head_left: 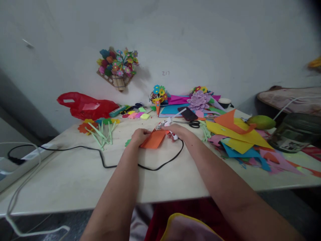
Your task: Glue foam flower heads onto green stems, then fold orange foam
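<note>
An orange foam or paper piece point(153, 140) lies between both hands at the middle of the table. My left hand point(140, 136) is closed on its left edge. My right hand point(175, 131) is wrapped round a white glue gun point(167, 122), whose black cord runs down from the hand. A white stick juts from the gun's back toward the upper right. The metal-coloured front of the gun is over the orange piece's upper edge; whether it touches cannot be made out.
Green strips point(102, 134) and foam flowers lie left. Scissors point(194, 124) and a black phone point(188, 113) are behind my right hand. Coloured scraps point(238, 140), a mango point(261, 122) and a glass jar point(296, 133) are right. A black cord point(160, 168) crosses the table; a red bag point(87, 105) sits back left.
</note>
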`<state>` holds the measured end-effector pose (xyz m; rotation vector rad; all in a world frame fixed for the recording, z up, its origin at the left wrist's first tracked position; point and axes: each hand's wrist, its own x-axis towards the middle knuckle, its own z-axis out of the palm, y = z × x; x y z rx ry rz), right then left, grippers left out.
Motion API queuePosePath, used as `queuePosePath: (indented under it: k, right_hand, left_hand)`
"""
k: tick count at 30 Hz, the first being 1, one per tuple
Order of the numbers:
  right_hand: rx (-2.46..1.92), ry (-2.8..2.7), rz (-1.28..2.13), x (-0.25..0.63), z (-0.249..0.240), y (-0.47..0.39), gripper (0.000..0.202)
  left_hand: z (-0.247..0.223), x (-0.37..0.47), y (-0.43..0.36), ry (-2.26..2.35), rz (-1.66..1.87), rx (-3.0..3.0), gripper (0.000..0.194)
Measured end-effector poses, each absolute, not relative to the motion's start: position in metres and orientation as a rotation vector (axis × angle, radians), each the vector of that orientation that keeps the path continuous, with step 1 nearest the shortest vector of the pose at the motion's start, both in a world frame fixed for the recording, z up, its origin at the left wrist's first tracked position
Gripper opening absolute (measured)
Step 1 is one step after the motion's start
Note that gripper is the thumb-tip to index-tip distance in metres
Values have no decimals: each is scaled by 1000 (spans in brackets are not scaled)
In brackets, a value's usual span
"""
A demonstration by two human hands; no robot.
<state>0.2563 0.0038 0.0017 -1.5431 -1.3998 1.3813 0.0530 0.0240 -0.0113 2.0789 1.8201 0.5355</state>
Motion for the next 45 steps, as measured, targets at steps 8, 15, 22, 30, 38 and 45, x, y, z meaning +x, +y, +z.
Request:
queuePosePath:
  k: [8,15,22,30,38,45]
  right_hand:
    - [-1565,-1405,1359,256,2,4,37]
    - [-1593,-1334,1301,254,4,2,36]
    - [-1619,-1262,1273,251,4,3,35]
    - [-1646,-1262,1209,246,6,2,31]
    - [-1662,-1303,1190,246,2,5,36]
    - [-1621,-1334,1195,247,-3,7,37]
  left_hand:
    - [-10,55,22,1852,573,2111,30]
    - [11,47,12,2035,288,2079,28]
    - [21,42,6,2004,92,2067,21]
    - [13,44,11,2026,217,2079,19]
    - [8,47,13,2010,341,2027,19]
    - [7,47,14,1964,369,2029,19]
